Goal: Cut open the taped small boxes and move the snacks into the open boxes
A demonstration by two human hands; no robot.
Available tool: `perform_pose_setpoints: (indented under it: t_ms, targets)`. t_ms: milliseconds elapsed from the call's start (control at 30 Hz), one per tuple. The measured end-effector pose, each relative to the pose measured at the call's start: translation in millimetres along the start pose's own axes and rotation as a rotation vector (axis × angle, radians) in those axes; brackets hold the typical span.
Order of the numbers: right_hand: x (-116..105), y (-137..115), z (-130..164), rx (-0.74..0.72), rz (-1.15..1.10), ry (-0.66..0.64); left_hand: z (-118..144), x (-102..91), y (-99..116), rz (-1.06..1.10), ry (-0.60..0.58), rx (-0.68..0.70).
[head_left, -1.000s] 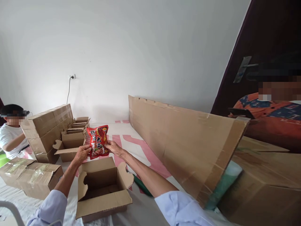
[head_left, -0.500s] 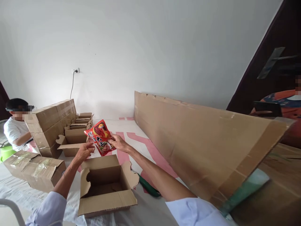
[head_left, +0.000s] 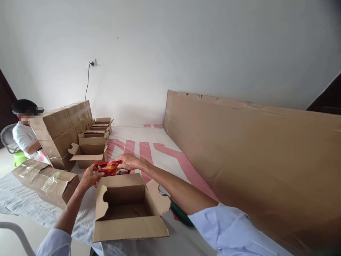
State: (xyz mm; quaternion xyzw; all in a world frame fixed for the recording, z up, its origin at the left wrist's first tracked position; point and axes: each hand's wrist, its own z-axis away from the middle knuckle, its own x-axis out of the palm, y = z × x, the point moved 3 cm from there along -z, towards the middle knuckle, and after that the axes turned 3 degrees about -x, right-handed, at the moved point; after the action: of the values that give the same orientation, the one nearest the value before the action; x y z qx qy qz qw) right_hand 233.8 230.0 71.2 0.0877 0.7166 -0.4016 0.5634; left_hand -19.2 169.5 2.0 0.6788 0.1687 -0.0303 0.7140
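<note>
A red printed food packet (head_left: 110,168) is held between my two hands, just beyond the far flap of an open cardboard box (head_left: 130,227). My left hand (head_left: 90,176) grips the packet's left end, thumb toward me. On its right end, my right hand (head_left: 129,161) has its fingers closed over the top edge. The packet is tipped so that its face looks foreshortened. The box stands in front of me with its flaps folded outward, and the part of its inside that shows holds no packets.
Open cardboard boxes (head_left: 89,157) stand in a row at the left, beside stacked taped cartons (head_left: 62,142). Two taped cartons (head_left: 45,181) lie nearer. A tall cardboard panel (head_left: 239,160) borders the right side. A dark green object (head_left: 182,215) lies beside my box. Another person (head_left: 25,133) sits far left.
My left hand has moved from beside the packet to gripping its left end. The packet has come down and tilted flatter behind the box. The view has turned to the right.
</note>
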Motion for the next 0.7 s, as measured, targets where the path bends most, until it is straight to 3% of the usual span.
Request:
perform_pose_setpoints:
  t_ms: [267,367,567,700]
  targets:
    - [19,1,-24,-0.048,-0.033,-0.070,-7,17.6,-33,0.135,0.023,-0.031]
    - [24,6,-26,-0.054,-0.077,-0.082,-14,16.5,-47,0.147,0.084,-0.051]
    - [18,18,-14,-0.009,-0.185,-0.029,-42,-14.2,-61,0.005,0.416,-0.080]
    - [6,17,13,-0.001,-0.293,0.007,-53,-28.1,-58,-0.132,0.651,-0.071]
